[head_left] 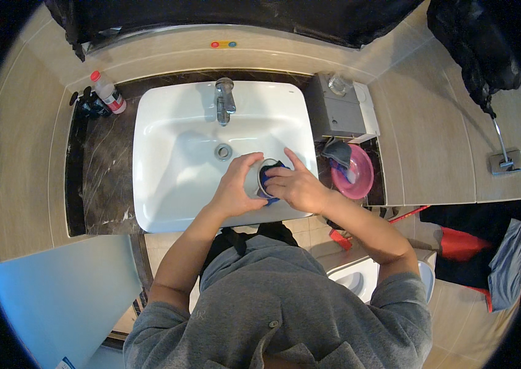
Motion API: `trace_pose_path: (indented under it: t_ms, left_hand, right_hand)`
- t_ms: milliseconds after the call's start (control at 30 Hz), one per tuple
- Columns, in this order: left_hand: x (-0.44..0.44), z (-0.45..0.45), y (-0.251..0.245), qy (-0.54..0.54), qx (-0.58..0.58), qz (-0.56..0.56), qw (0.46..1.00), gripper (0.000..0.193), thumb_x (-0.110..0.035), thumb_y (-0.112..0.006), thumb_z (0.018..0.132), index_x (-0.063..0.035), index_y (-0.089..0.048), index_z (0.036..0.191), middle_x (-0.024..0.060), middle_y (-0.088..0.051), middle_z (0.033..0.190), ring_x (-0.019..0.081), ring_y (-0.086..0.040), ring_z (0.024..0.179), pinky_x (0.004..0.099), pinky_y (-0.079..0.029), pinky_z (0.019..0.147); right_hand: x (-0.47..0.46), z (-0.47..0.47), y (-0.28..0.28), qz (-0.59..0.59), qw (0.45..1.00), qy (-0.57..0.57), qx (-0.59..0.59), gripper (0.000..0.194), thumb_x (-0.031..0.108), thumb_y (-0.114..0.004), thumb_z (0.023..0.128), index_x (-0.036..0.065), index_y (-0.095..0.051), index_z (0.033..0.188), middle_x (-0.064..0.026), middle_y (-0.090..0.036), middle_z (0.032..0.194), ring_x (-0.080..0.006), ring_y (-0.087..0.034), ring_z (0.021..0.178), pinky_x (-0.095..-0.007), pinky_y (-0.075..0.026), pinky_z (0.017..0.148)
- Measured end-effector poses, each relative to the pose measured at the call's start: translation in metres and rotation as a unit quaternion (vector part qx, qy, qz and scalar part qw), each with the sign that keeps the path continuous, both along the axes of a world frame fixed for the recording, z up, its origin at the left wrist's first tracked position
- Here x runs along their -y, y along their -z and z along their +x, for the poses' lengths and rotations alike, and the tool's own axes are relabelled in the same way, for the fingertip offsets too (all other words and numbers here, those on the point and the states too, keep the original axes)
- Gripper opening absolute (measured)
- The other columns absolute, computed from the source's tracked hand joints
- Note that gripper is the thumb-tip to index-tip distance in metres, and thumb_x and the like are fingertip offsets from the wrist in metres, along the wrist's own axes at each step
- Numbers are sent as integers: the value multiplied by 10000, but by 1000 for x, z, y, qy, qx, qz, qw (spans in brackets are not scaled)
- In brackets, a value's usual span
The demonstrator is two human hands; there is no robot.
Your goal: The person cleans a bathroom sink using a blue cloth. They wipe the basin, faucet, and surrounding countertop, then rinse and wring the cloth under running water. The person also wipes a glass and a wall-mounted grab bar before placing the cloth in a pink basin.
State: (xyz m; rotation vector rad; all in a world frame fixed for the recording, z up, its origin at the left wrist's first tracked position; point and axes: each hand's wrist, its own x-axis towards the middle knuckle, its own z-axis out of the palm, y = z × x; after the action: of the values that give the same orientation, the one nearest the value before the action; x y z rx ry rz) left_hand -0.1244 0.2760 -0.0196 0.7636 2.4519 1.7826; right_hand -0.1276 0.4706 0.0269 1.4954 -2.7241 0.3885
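Over the front right of the white washbasin [172, 203], my left hand [237, 189] curves its thumb and fingers around a clear cup [259, 171], seemingly of glass. A dark blue and black cloth [266, 174] is bunched inside the cup's mouth, and some blue shows below the rim. My right hand [300, 187] presses its middle fingers into the cloth, with the index finger stretched away to the side. Behind the hands are the metal drain [223, 152] and the chrome faucet [225, 101]. How far the cloth reaches into the cup cannot be told.
Right of the basin, a pink plastic basin [364, 173] has a grey cloth [338, 151] over its edge. Behind it a grey box [334, 113] bears a clear glass [339, 85]. A red-capped plastic bottle [109, 94] and dark bottles [96, 105] stand at the left on the marble counter [108, 170].
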Motion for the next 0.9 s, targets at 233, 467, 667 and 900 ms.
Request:
trace_pose_path:
  t_ms: [233,467,667,900]
  left_hand:
    - [3,-1,2,-5,63,157,985,860,-108,-760,482,-62,-347,1236,93,-437,1172,217,-431,1108,321,-336,950]
    - [-3,2,5,-9,115,337,934,890,-94,-778,502,-52,-298,1251,103,-380,1215,219,-390,1138,334,-303,972]
    - [-2,5,10,-20,78,292,953,880,-88,-776,488,-61,-317,1238,108,-367,1229,223,-386,1139,345,-307,969]
    - [-2,9,6,16,84,261,961,870,-124,-789,503,-49,-324,1235,103,-374,1242,228,-379,1160,340,-295,982]
  right_hand:
    - [6,-1,4,-144,989,38,8,382,-14,-516,635,71,-553,1005,-90,-496,1184,-277,-381,1201,-489,-175,1031]
    - [34,15,9,-425,881,100,183,426,137,-514,763,8,-463,1166,-200,-243,1374,-373,-135,1306,-436,-114,1048]
    - [45,16,11,-485,826,156,242,547,392,-316,909,-27,-378,1256,-192,-292,1354,-303,-229,1284,-371,-170,1040]
    - [41,10,12,-593,633,177,466,585,420,-244,933,-49,-363,1261,-147,-422,1258,-220,-409,1151,-308,-275,992]
